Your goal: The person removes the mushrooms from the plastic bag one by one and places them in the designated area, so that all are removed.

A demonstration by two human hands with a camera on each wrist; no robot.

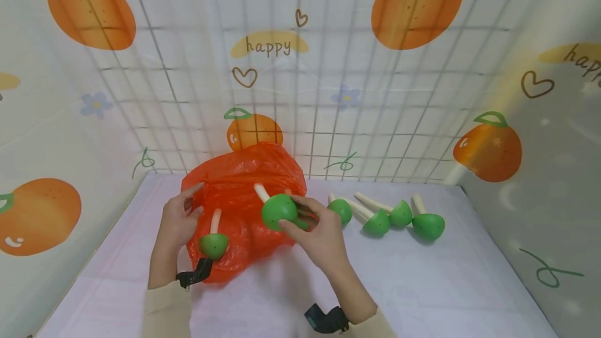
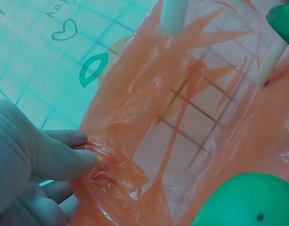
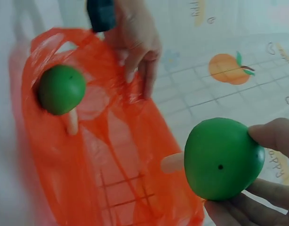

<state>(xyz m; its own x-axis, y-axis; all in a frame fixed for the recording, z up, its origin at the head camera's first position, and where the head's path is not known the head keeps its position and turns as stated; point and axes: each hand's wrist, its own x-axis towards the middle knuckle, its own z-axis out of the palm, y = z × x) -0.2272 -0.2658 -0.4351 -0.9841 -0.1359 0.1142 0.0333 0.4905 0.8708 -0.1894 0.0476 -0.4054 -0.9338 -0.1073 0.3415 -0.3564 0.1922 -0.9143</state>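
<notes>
A thin red plastic bag (image 1: 244, 171) lies spread on the table, its mouth towards the person. My left hand (image 1: 176, 220) pinches the bag's left edge between thumb and fingers, seen closely in the left wrist view. One green-capped toy mushroom (image 1: 214, 244) with a pale stem rests on the bag beside the left wrist. Over the bag's right part, my right hand (image 1: 321, 231) holds another toy mushroom (image 3: 224, 160) by its cap, stem pointing away from the palm. More green shows between the right fingers in the head view; whether it is a second mushroom I cannot tell.
Several more green-capped toy mushrooms (image 1: 375, 223) lie in a loose row on the white table (image 1: 422, 286), right of the bag. A wire grid behind a printed curtain (image 1: 324, 67) closes off the back. Curtain walls (image 1: 540, 197) stand at both sides.
</notes>
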